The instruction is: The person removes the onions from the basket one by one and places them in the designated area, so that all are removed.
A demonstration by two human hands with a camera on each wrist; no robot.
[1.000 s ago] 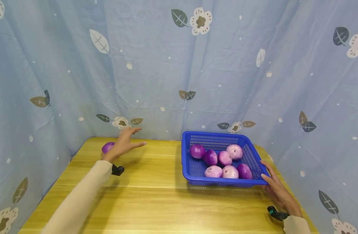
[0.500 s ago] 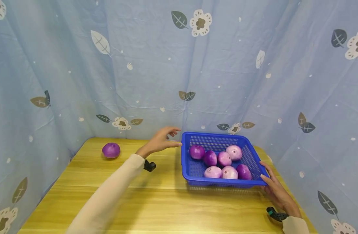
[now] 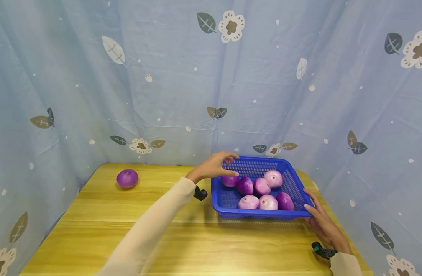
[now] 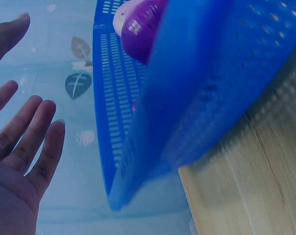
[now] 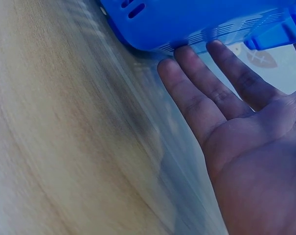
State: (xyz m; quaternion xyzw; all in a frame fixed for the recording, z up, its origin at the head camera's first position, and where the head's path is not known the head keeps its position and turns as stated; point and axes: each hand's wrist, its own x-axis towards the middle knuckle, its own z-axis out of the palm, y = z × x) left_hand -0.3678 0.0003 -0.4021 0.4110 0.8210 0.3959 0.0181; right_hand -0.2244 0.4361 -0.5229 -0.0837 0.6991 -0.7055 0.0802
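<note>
A blue plastic basket (image 3: 252,212) stands on the table with several red onions (image 3: 261,186) in it, some dark purple, some paler. My left hand (image 3: 212,167) is over the basket's left rim, thumb and fingers apart, partly covering one dark onion (image 3: 229,181). In the left wrist view that hand (image 4: 20,161) holds nothing, beside the basket (image 4: 187,83). At the basket's right front corner rests my right hand (image 3: 324,221), thumb and index finger on the rim. The right wrist view shows nearly straight fingers (image 5: 201,110) against the basket's outer side.
One dark purple onion (image 3: 127,178) lies alone at the back left of the wooden table (image 3: 104,214). A blue patterned curtain (image 3: 176,88) hangs behind the table and along both sides.
My left hand has moved right, from beside the lone onion, across the table to over the basket's left rim. The lone onion is uncovered. My right hand stays at the basket's corner.
</note>
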